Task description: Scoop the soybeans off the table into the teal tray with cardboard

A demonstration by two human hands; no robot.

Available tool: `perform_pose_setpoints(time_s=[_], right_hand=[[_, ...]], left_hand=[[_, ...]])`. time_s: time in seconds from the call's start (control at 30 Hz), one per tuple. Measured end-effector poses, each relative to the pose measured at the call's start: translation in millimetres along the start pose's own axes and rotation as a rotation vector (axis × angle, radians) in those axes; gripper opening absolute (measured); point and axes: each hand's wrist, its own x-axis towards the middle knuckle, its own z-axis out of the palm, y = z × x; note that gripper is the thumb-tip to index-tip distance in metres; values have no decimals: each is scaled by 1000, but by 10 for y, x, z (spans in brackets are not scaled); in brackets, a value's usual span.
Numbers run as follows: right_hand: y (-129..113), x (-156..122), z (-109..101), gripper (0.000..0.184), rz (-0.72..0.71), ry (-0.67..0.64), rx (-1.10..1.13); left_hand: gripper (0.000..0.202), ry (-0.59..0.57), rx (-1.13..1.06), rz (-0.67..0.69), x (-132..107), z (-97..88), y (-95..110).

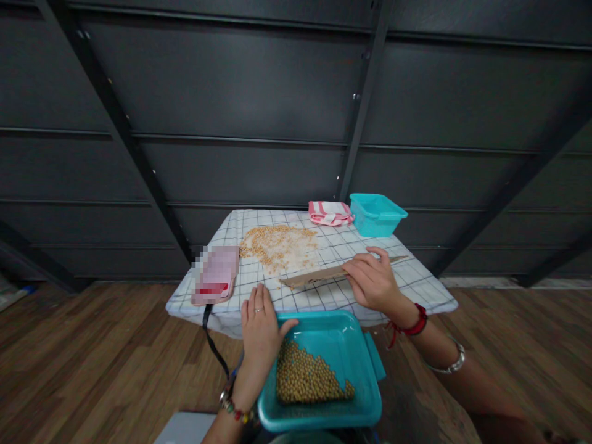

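Note:
My right hand (372,277) pinches a long flat strip of cardboard (319,275) and holds it low over the near part of the table, with its left end close to the loose beans. My left hand (259,327) lies with its fingers stretched out at the table's front edge, its thumb on the rim of a teal tray (324,425). Round greenish-brown beans (308,376) are heaped in the tray's left and lower part. Across the cloth, paler yellowish beans (261,243) lie spread with whitish powdery bits (296,250).
A checked cloth (208,237) covers the small table. At the back right stand a turquoise basket (377,216) and a folded pink-and-white towel (329,213). A pink phone or case (222,271) with a dark strap (213,345) lies at the left edge. Behind rises a dark panelled wall (240,80).

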Motion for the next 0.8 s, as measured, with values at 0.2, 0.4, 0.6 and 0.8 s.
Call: perform_pose_setpoints(time_s=[0.2,0.4,0.6,0.8], right_hand=[[0,2,-45,13,9,1,26],[9,13,-2,14,10,11,-5],[-15,-5,-29,15,23,9,34],[-2,2,-33,15,32,24,8]], left_hand=[[95,1,-23,6,6,-6,-5],[94,4,-6,2,7,-33,8],[95,5,-7,6,12,-23,5],[92,-33,-10,-10,1,-9,-4]])
